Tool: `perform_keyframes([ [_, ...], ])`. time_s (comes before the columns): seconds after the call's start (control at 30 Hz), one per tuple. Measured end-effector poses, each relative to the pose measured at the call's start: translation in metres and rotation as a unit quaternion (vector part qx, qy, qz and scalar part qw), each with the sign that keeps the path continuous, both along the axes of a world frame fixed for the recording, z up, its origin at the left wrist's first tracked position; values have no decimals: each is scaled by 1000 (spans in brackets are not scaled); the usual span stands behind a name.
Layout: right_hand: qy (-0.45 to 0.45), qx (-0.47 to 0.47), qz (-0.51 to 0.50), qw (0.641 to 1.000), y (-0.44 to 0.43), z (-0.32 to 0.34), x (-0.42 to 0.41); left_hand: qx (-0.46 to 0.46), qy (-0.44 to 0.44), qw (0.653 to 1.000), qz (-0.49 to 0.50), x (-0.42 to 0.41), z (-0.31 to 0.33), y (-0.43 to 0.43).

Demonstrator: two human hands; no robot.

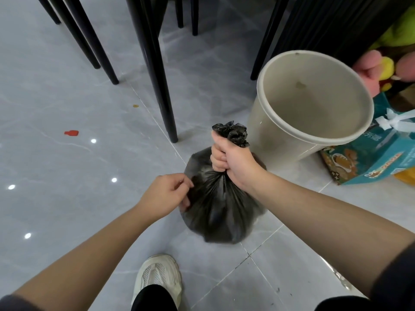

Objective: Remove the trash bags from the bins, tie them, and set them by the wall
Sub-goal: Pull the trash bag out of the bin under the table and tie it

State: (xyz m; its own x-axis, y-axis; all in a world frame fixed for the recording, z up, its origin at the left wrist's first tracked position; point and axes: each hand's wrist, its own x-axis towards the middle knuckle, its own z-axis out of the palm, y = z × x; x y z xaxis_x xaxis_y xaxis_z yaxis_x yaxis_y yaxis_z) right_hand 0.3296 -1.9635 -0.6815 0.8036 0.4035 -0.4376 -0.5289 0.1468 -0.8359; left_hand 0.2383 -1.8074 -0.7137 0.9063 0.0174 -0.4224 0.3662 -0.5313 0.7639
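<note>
A full black trash bag (219, 209) hangs just over the grey tiled floor in the middle of the view. My right hand (233, 161) is clenched around its gathered neck, and the bunched top sticks out above my fist. My left hand (167, 195) rests against the bag's left side with the fingers loosely curled, holding nothing that I can see. A beige bin (269, 131) stands to the right of the bag, without a liner and with nothing inside.
Black chair and table legs (157, 70) stand behind the bag. Teal cartons (368, 162) and plush toys (381, 68) crowd the right side by the bin. A small red scrap (71, 132) lies on the floor at left. My white shoe (157, 277) is below the bag.
</note>
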Motion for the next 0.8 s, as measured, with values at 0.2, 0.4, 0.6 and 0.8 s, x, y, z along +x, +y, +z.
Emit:
perform_keyframes([
  [0.2, 10, -132, -23, 991, 1, -3, 8, 35, 15, 999, 21, 4, 10, 10],
  [0.4, -222, -467, 146, 843, -19, -7, 11, 37, -26, 996, 72, 16, 17, 18],
  [0.6, -305, -539, 269, 738, -37, -15, 21, 3, -25, 996, 85, 17, 17, 18],
  [0.8, -448, -635, 324, 539, -24, -9, 4, -176, 55, 978, 95, 39, 31, -17],
])
